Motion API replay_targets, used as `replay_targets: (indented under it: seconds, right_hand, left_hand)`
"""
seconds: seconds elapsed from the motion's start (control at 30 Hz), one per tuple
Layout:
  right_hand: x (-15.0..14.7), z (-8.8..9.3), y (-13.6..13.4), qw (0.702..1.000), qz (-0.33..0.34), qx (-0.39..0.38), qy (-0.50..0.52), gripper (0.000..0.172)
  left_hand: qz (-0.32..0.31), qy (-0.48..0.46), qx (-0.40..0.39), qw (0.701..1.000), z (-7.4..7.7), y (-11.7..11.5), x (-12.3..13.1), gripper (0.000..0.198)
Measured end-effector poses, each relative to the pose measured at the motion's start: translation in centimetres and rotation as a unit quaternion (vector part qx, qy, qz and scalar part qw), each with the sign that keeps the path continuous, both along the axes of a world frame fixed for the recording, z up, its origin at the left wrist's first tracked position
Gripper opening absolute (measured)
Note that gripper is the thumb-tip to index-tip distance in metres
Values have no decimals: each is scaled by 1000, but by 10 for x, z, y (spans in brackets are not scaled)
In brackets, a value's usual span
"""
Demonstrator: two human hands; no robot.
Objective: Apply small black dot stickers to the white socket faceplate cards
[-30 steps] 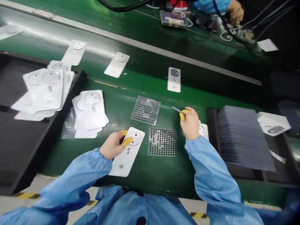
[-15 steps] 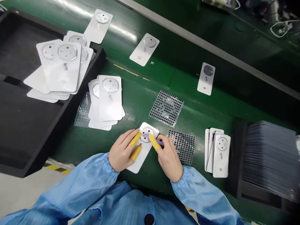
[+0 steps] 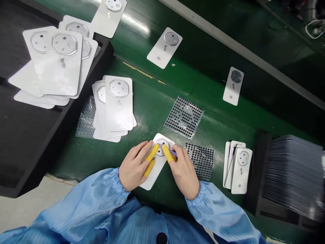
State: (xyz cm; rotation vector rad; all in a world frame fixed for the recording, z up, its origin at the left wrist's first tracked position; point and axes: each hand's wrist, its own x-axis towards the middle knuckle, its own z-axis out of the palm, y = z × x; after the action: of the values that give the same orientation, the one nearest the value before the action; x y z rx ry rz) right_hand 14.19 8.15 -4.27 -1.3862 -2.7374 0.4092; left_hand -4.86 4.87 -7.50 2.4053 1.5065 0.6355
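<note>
A white panel (image 3: 155,169) with rounded corners lies tilted on the bench before me. My left hand (image 3: 134,165) holds it at its left side, with yellow finger cots on thumb and index finger. That index fingertip rests at the panel's silver octagon (image 3: 166,143), which has dark round spots. From the right, my right hand (image 3: 183,169) grips a slim purple tool (image 3: 173,153), its tip at the octagon. A yellow cot covers the right index finger, pressed over the tool. My fingers hide part of the octagon and the tool's end.
Two clear sheets of black dots (image 3: 184,117) (image 3: 199,161) lie beyond and right of the panel. White panels are stacked at left (image 3: 119,115), on the black tray (image 3: 101,73), and at right (image 3: 241,176). Single panels lie farther back (image 3: 165,51). A black box holds dark sheets (image 3: 291,176).
My left index fingertip has moved right over the octagon, to the tool's tip. The right hand still grips the purple tool. The whole view has shifted slightly.
</note>
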Motion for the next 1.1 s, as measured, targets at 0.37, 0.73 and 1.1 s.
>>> replay_targets:
  seconds: [0.37, 0.73, 1.1]
  right_hand:
    - [1, 4, 4, 995, 88, 6, -53, 42]
    - [10, -1, 18, 994, 102, -45, 12, 39]
    - [17, -6, 21, 992, 95, -36, 69, 45]
  left_hand:
    - [11, 2, -39, 999, 0, -2, 1, 11]
    - [18, -38, -8, 999, -5, -4, 3, 13]
    - [17, -64, 19, 998, -3, -1, 5, 27]
